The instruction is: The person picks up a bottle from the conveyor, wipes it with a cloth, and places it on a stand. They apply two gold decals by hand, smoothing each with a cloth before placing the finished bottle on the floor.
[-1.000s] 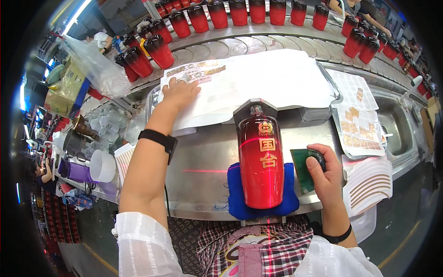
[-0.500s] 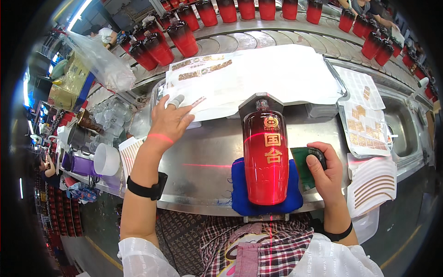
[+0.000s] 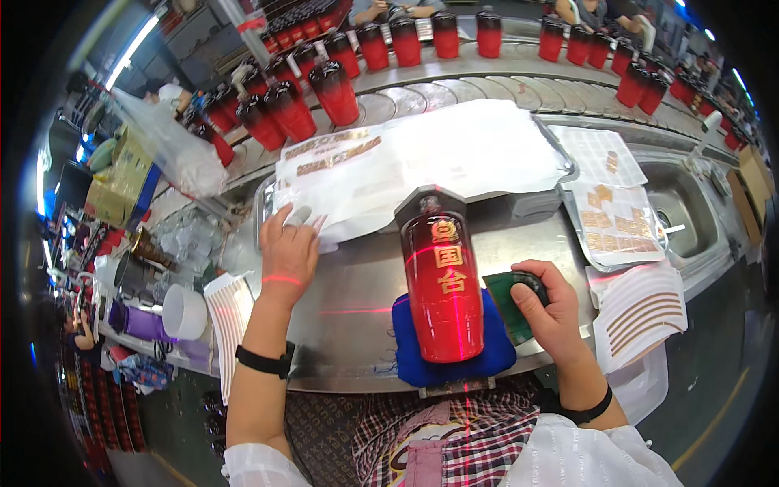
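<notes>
One red bottle lying on blue pad, front bare of any label so far. Left hand resting flat on white sheet stack, fingers spread, gripping nothing yet. Right hand curling around green-backed dark pad beside bottle. Label pickup and sticking likely outstanding.

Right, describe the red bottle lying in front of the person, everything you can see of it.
The red bottle looks glossy, like glazed ceramic or lacquered glass, with gold characters down its body and a dark neck and cap pointing away from the person. It lies on its side on a blue pad on the steel table. Thin red laser lines cross it. Neither hand touches it; the right hand rests beside it, holding a green card.
</notes>
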A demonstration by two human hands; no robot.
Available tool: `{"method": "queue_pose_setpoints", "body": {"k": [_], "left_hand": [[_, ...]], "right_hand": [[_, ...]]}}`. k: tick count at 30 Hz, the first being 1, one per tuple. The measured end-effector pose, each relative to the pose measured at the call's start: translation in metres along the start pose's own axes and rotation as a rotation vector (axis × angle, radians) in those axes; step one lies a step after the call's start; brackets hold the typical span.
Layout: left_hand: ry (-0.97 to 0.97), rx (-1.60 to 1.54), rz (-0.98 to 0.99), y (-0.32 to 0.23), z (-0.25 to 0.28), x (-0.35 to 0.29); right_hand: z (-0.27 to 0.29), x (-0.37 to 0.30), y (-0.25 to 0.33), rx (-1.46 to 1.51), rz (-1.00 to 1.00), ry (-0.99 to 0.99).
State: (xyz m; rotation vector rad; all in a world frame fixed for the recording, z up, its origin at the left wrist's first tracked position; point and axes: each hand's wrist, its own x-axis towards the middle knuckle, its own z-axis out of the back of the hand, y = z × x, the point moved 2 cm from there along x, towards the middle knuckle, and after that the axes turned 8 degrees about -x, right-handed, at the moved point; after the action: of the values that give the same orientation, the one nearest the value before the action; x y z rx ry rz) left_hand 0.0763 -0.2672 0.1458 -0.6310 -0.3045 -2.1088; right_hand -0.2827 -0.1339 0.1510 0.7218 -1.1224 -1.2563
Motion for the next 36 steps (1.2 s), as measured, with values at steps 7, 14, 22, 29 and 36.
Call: {"method": "queue_pose_setpoints", "body": {"k": [7,14,22,29,36], "left_hand": [[-0.040,-0.050,0.049,-0.012,0.022,0.010],[-0.301,-0.358,-0.238,-0.152,0.083,0.065],[-0.370,-0.196,-0.550,-0.187,0.060,0.027],[-0.326,-0.166,-0.518,-0.192,0.047,0.018],[-0.287,-0.153,-0.508,-0.191,0.050,0.013]], "right_hand": [[0.011,0.004,0.017,0.264,-0.011,0.055],[0.008,0.020,0.034,0.595,-0.105,0.392],[0.008,0.022,0.038,0.283,-0.109,0.402],[0.009,0.020,0.034,-0.096,0.246,0.222],[0.023,0.026,0.053,-0.259,0.345,0.197]]}}
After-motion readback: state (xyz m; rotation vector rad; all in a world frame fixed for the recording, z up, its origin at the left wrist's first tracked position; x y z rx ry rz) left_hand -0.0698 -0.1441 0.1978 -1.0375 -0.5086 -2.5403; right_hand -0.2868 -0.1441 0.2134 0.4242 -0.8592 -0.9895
